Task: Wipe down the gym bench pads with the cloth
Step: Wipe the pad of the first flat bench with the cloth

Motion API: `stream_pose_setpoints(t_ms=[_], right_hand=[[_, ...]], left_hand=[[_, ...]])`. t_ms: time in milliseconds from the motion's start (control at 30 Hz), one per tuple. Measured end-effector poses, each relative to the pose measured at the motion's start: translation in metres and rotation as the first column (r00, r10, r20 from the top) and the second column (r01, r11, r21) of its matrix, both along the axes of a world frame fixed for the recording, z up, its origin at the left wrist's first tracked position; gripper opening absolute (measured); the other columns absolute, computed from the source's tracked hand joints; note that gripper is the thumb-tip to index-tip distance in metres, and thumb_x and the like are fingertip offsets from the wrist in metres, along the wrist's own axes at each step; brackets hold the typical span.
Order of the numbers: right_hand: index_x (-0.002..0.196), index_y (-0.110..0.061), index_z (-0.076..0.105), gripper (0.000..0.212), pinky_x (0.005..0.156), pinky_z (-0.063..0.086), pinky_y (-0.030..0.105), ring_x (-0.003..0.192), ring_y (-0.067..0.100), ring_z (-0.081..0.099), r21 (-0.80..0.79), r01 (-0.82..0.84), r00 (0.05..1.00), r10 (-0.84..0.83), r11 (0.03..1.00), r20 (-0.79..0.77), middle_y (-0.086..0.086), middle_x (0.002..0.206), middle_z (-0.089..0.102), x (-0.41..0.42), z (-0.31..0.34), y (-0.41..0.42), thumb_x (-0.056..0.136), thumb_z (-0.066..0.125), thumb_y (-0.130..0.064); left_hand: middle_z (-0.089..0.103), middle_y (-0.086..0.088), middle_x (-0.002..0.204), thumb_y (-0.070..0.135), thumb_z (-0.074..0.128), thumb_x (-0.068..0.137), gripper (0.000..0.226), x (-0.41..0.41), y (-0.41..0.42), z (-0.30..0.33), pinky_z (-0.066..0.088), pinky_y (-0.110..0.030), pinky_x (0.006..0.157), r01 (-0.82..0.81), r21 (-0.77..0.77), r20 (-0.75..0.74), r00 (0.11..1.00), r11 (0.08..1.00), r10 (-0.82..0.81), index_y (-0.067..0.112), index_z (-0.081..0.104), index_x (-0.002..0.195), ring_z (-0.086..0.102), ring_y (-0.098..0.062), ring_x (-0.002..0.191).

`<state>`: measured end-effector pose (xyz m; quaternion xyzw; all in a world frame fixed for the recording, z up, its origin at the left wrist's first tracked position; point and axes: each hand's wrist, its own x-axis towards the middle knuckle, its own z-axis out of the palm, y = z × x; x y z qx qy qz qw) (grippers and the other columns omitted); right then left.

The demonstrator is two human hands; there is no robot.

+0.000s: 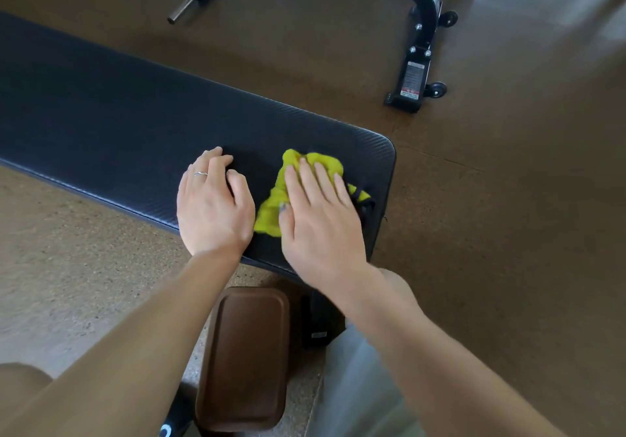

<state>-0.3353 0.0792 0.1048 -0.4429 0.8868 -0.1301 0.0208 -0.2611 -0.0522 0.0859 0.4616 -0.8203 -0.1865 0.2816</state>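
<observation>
So I'm mid-wipe on this one. Going left to right: the long black bench pad (pixel 118 104) runs off the left edge of my view, and none of that stretch has the cloth on it right now, so I'd guess most of the pad is still to do.

My left hand (pixel 213 203) is planted on the bench near its front edge, fingers (pixel 216 160) loosely curled with the tips down on the pad, gripping nothing. Looks like it's just bracing me.

Just beside it, the yellow-green cloth (pixel 271 209) sits bunched on the bench near the rounded right end. My right hand (pixel 318 220) lies flat on top of it, fingers (pixel 321 179) straight and pressing down, not pinching it. There's a dark bit poking out from under the cloth at the right, can't tell what it is.

Next move, I reckon: keep the palm pressure on and sweep out over the right end corner, then work back left along the pad. The left hand would need to shift out of the way for that. The cloth is pretty scrunched, so it might want flattening to cover more.

Containers: nothing bucket-like anywhere. Closest is a brown tray-shaped thing (pixel 247 358) on the floor under the bench, and I see nothing in it.
</observation>
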Motion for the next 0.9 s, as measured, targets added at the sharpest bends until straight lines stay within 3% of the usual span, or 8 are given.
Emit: stream_pose_setpoints(t_ms=[133,233,367,467,567,667,767,900], right_hand=[[0.159,-0.016,0.038,0.057,0.126,0.023,0.046,0.154,0.025,0.030,0.005,-0.177,0.984,0.177,0.984,-0.013,0.006,0.165,0.036,0.002,0.000,0.016,0.108,0.025,-0.039],[0.159,-0.016,0.038,0.060,0.125,0.023,0.044,0.152,0.027,0.033,0.031,-0.135,0.987,0.138,0.990,-0.087,0.007,0.164,0.039,-0.060,-0.004,-0.023,0.105,0.022,-0.038],[0.162,-0.019,0.026,0.056,0.126,0.018,0.044,0.154,0.027,0.027,0.094,-0.011,0.998,0.017,0.996,-0.062,0.004,0.167,0.031,-0.117,-0.008,-0.066,0.110,0.020,-0.037],[0.164,-0.016,0.022,0.061,0.129,0.015,0.046,0.157,0.027,0.022,0.060,0.037,0.998,-0.034,0.998,-0.053,0.006,0.169,0.026,-0.076,-0.009,-0.057,0.108,0.021,-0.039],[0.164,-0.017,0.022,0.060,0.128,0.018,0.047,0.158,0.024,0.020,0.079,-0.092,0.995,0.095,0.993,-0.037,0.005,0.170,0.025,0.000,-0.004,-0.013,0.109,0.025,-0.039],[0.163,-0.019,0.026,0.059,0.128,0.019,0.045,0.158,0.021,0.021,0.087,-0.185,0.982,0.186,0.979,-0.012,0.002,0.169,0.027,0.013,0.002,0.002,0.109,0.022,-0.041],[0.163,-0.020,0.027,0.062,0.129,0.016,0.044,0.157,0.022,0.022,0.087,-0.144,0.989,0.147,0.986,-0.021,0.002,0.169,0.027,-0.027,0.001,-0.032,0.106,0.017,-0.042],[0.164,-0.018,0.020,0.059,0.129,0.010,0.047,0.158,0.028,0.017,0.095,0.039,0.999,-0.040,0.995,0.000,0.005,0.171,0.021,-0.057,-0.007,-0.109,0.109,0.021,-0.038]], left_hand=[[0.061,-0.004,0.142,0.022,0.033,0.099,0.044,-0.001,-0.002,0.000,0.039,-0.049,0.113,-0.004,0.005,-0.001,1.000,1.000,0.004,0.009,0.068,0.122,0.050,-0.025,0.135],[0.061,-0.003,0.142,0.022,0.032,0.098,0.045,-0.003,-0.003,0.002,0.039,-0.049,0.113,-0.001,0.016,-0.003,1.000,1.000,0.001,0.010,0.068,0.121,0.049,-0.025,0.135],[0.061,-0.001,0.142,0.026,0.034,0.099,0.044,-0.004,-0.002,0.003,0.041,-0.050,0.112,-0.007,0.013,-0.004,1.000,1.000,0.007,0.012,0.069,0.121,0.050,-0.023,0.134],[0.062,-0.002,0.141,0.026,0.035,0.101,0.042,-0.003,-0.002,0.002,0.042,-0.049,0.112,-0.014,0.014,-0.013,1.000,1.000,0.014,0.011,0.069,0.121,0.051,-0.022,0.134],[0.060,-0.002,0.144,0.029,0.032,0.102,0.046,0.001,-0.001,0.003,0.040,-0.046,0.115,0.003,0.025,-0.006,1.000,1.000,-0.003,0.013,0.068,0.126,0.049,-0.020,0.137],[0.058,-0.001,0.145,0.030,0.029,0.103,0.048,0.006,-0.004,0.007,0.037,-0.039,0.117,0.083,0.088,-0.046,0.996,0.993,-0.079,0.014,0.065,0.131,0.046,-0.017,0.139],[0.063,-0.007,0.133,0.025,0.032,0.104,0.044,0.026,-0.026,0.025,0.042,-0.036,0.108,0.184,0.127,-0.165,0.973,0.975,-0.162,0.009,0.063,0.131,0.055,-0.019,0.124],[0.063,-0.013,0.128,0.024,0.035,0.103,0.039,0.070,-0.094,0.045,0.044,-0.042,0.101,0.090,-0.042,-0.010,0.996,0.995,-0.091,0.008,0.063,0.125,0.059,-0.030,0.115]])
